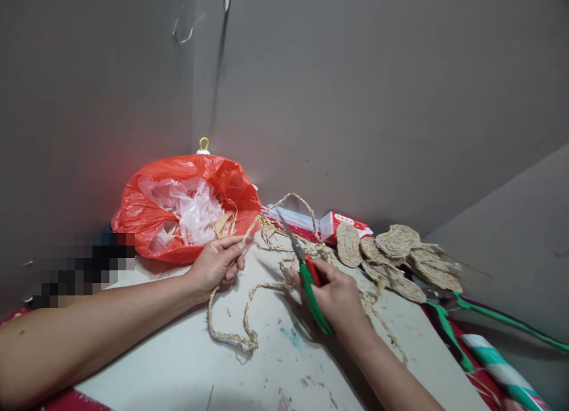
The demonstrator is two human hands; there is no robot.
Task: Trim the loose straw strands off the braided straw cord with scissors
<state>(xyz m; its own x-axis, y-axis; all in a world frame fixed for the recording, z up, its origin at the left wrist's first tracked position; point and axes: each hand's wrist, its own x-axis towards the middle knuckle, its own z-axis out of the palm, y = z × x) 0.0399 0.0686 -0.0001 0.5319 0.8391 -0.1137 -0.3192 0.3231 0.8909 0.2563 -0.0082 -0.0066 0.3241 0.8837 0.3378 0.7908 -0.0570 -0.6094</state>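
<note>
A long braided straw rope (248,331) loops over the white board in front of me. My left hand (219,261) pinches a stretch of it near the red bag. In my right hand (331,289) is a pair of scissors (306,274) with green and orange handles, its dark blades pointing up and to the left. The blades look closed and stand apart from the pinched stretch. More of the rope lies behind and under my right hand, where part of it is hidden.
At the back left stands a red plastic bag (142,212) holding white plastic and straw scraps. Several coiled oval straw pieces (349,245) lie to the right, beside a red and white packet (340,227). Green-handled shears (448,328) and a striped roll (502,369) are at right.
</note>
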